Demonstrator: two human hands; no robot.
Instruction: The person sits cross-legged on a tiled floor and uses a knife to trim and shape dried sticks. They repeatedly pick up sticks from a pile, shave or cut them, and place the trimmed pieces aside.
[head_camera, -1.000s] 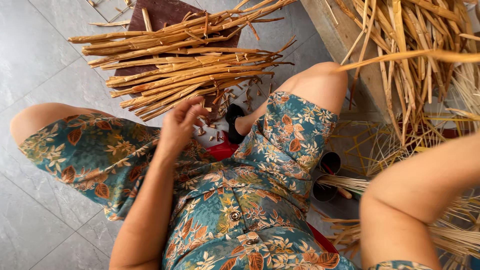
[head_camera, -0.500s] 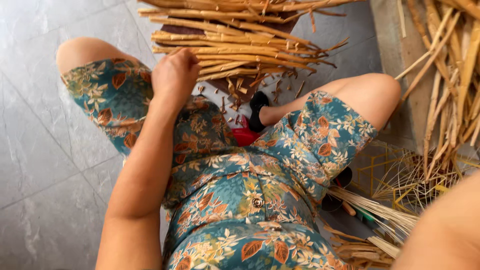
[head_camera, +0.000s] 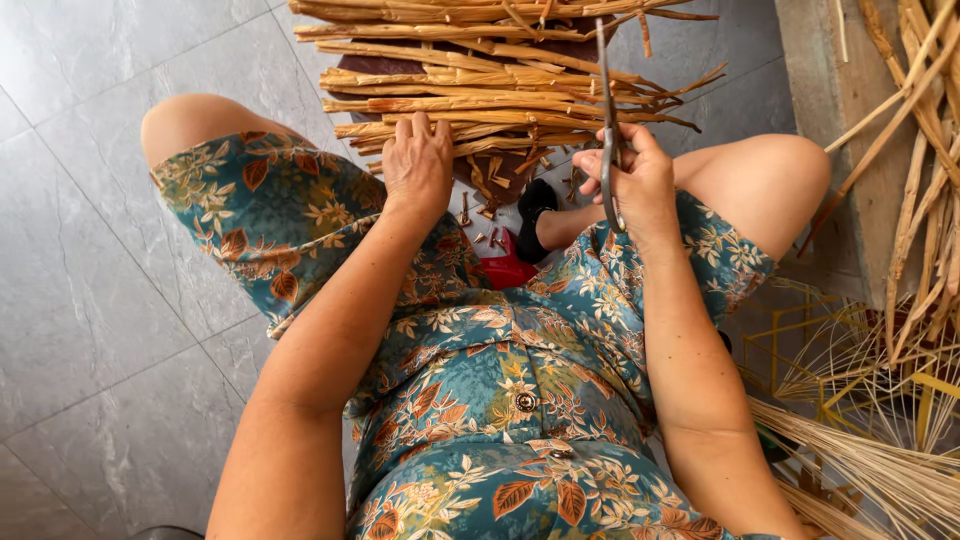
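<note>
I sit with my knees apart over a grey tiled floor, wearing a teal leaf-patterned garment. A pile of dried tan reed stalks (head_camera: 480, 70) lies across the floor in front of me. My left hand (head_camera: 418, 165) reaches forward, fingers resting on the nearest stalks at the pile's near edge. My right hand (head_camera: 635, 180) is closed around the handles of long metal shears (head_camera: 606, 110), whose blades point away from me over the pile. Small cut stalk scraps (head_camera: 490, 200) lie scattered between my knees.
More dried stalks (head_camera: 925, 150) lean at the right over a wooden board (head_camera: 835, 110). A bundle of thin pale straw (head_camera: 880, 470) lies at the lower right. A black foot covering (head_camera: 535, 205) and something red (head_camera: 508, 270) sit between my legs.
The view shifted toward the pile. My left hand moved from my knee onto the stalks. My right hand came into view from the right, holding the shears over the pile.
</note>
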